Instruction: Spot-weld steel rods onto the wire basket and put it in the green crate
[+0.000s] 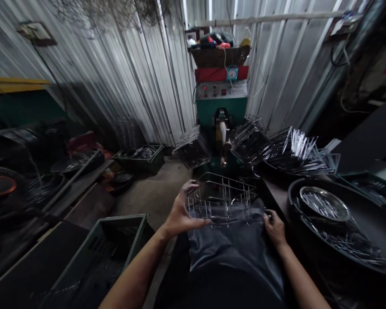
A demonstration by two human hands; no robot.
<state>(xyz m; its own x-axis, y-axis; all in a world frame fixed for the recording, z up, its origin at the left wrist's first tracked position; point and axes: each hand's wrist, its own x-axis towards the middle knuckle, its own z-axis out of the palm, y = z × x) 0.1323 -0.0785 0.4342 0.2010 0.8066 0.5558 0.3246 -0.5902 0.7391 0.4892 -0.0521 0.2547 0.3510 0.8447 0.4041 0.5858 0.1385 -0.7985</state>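
A wire basket [223, 201] of thin metal rods lies over the dark apron [231, 257] on my lap. My left hand [186, 210] grips its left side, thumb below and fingers over the upper rim. At the right, my right hand [274, 227] is curled with its fingers bent, close to the apron's edge and a little apart from the basket; whatever it may hold is too small to make out. Straight ahead stands a green machine [221, 92] with a control panel and a metal electrode arm [224, 133].
Stacked wire frames [193, 148] flank the machine, with more frames [302, 150] at right. A large black basin [369, 231] holds a steel bowl [324, 204] of metal rods. On the left are a green crate [122, 219] and a smaller crate of parts [141, 154].
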